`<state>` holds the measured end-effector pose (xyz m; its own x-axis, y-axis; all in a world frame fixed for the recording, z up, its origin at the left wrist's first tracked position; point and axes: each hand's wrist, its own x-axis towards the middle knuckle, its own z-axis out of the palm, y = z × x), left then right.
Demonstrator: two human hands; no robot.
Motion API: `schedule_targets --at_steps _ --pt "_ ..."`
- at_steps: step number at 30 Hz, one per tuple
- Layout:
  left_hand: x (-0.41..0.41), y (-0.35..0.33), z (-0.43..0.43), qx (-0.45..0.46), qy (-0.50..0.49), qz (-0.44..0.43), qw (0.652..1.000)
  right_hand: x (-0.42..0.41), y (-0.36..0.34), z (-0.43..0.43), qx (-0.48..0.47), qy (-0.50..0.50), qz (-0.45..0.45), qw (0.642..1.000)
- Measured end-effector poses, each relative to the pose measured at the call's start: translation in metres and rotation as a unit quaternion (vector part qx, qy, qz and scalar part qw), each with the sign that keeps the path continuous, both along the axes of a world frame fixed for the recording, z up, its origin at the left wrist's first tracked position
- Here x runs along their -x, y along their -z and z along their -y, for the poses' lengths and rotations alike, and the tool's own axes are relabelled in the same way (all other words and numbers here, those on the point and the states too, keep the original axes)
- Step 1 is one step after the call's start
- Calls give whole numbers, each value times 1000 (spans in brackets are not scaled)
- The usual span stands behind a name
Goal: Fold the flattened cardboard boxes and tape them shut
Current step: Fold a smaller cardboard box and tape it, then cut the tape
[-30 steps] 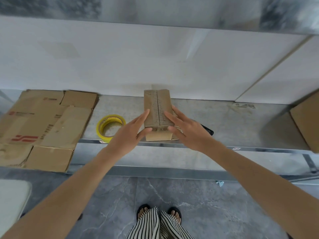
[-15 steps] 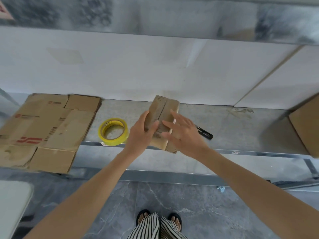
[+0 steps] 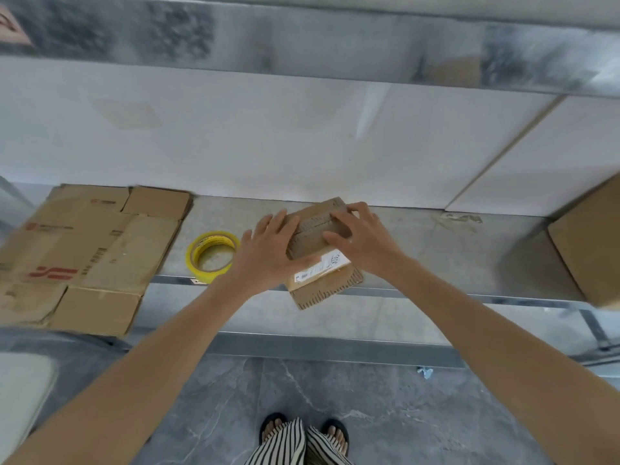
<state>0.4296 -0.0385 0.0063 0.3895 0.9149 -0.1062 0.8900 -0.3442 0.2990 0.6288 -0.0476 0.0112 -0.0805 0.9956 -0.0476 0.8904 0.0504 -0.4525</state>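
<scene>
White wall [image 3: 268, 146] behind, flat and matte; one diagonal seam [image 3: 503, 152] climbs to the right. Galvanised metal shelf [image 3: 419, 250] against it, top dull grey and scuffed. Second metal shelf [image 3: 302, 38] overhead, mottled zinc. Metal rail [image 3: 335, 345] lower down. Floor [image 3: 369, 414]: grey marbled tiles, pale veins. Pale rounded seat [image 3: 20, 391] at lower left edge. Light soft, even; shadows faint.

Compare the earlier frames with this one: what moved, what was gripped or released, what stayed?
The small brown cardboard box went from upright between both hands to lying tilted on the grey metal shelf, white label up, its near end past the front edge. The left hand and right hand, which held its sides, now press on top. The yellow tape roll and flattened cardboard sheets stayed put.
</scene>
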Motion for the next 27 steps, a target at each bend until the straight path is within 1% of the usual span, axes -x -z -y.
schedule_targets --at_steps 1,4,7,10,13,15,17,19,21,24,27 --pt "3 3 0 -5 21 -23 1000 -1 -1 1 -5 0 5 1000" --pt "16 1 -13 -3 78 -54 995 -8 -6 -5 -7 -11 39 999" --pt "22 -3 -21 -32 110 -76 990 -10 -6 -13 40 -39 61 997" --pt "25 1 -22 -81 81 -55 992 -11 -2 -10 40 -39 46 997" --pt "20 5 -15 -117 15 -23 993 -11 -3 0 51 -10 -11 999" --pt "14 5 -11 -134 -24 14 991 -8 -4 7 47 1 -36 998" --pt "10 6 -9 -115 -46 82 989 -4 -6 11 45 6 -44 998" --pt "8 7 -6 -67 -68 154 983 -2 -5 13 50 8 -46 998" --pt "3 9 0 -18 -97 202 974 1 -3 13 57 9 -44 997" --pt "-4 12 9 35 -132 233 963 7 -2 12 63 12 -45 997" --pt "-3 17 8 92 -126 255 954 12 -2 10 73 11 -56 996"
